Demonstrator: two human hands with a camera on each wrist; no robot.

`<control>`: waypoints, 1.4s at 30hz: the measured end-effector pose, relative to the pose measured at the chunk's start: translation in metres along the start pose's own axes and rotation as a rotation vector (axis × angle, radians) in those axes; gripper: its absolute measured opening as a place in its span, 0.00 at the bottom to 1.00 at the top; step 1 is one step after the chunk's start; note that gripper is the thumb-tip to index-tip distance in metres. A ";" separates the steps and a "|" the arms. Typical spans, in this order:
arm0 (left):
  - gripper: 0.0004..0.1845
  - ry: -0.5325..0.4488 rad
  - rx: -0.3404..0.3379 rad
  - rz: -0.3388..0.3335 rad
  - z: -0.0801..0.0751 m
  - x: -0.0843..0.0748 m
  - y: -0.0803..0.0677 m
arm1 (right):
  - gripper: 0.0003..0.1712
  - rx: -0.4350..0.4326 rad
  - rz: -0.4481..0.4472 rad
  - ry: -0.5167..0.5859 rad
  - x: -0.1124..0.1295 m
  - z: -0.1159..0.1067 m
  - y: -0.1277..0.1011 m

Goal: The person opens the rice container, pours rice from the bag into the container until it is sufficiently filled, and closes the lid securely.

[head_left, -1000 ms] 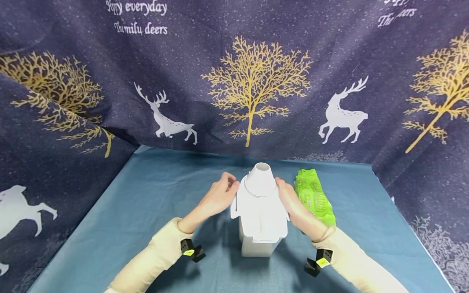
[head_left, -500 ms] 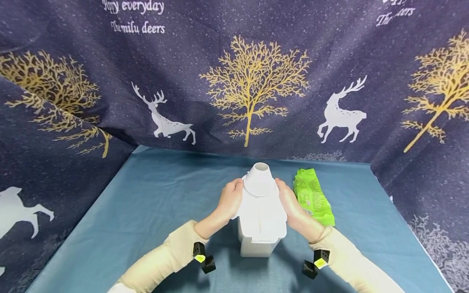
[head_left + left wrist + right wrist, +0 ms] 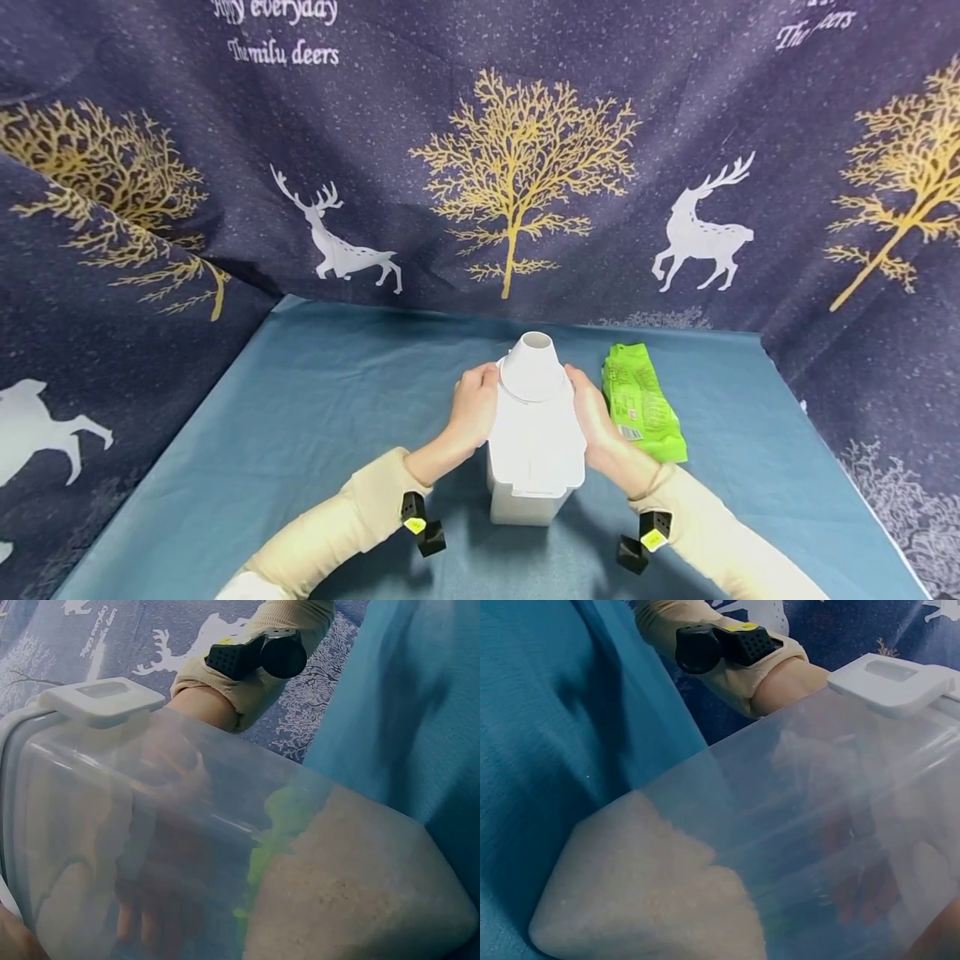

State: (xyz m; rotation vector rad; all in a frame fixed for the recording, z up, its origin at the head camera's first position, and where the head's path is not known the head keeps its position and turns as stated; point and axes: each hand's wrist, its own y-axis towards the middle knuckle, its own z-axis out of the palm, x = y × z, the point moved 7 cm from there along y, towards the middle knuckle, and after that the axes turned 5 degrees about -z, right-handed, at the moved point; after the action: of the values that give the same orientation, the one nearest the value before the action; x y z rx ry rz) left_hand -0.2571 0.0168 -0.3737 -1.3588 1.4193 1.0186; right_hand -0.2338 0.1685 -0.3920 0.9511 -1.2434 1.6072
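A translucent storage container (image 3: 225,810) stands upright in the middle of the table, partly filled with pale, fine-looking contents (image 3: 652,885). Its white lid (image 3: 534,446) carries a cone-shaped spout (image 3: 532,371) towards the far end. My left hand (image 3: 474,408) grips the lid's left edge, its thumb near the base of the cone. Opposite it, my right hand (image 3: 596,417) grips the right edge in the same way. Through the clear wall, in the left wrist view, blurred fingers (image 3: 150,922) show against the far side. A white latch (image 3: 105,697) lies against the container's front.
A green printed packet (image 3: 643,404) lies on the blue tablecloth (image 3: 360,375) just right of my right hand. Behind the table hangs a dark blue curtain (image 3: 450,50) with deer and trees.
My left hand has moved right, from loosely beside the lid to gripping its edge. The side flaps that stuck out at left and right now lie down. The container stays in place.
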 end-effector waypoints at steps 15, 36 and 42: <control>0.21 0.007 -0.028 0.007 0.000 -0.002 -0.002 | 0.24 0.083 -0.005 0.245 -0.004 0.011 0.002; 0.21 0.039 -0.037 -0.005 0.000 0.000 -0.002 | 0.26 0.169 -0.002 0.292 0.002 0.018 -0.002; 0.20 -0.022 -0.026 -0.012 0.000 0.002 -0.003 | 0.26 0.174 -0.010 0.288 0.003 0.019 -0.001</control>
State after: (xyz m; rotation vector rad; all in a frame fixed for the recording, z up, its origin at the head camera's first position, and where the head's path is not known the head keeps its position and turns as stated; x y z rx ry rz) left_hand -0.2543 0.0166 -0.3756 -1.3698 1.3844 1.0446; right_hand -0.2322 0.1510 -0.3853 0.7944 -0.9126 1.7940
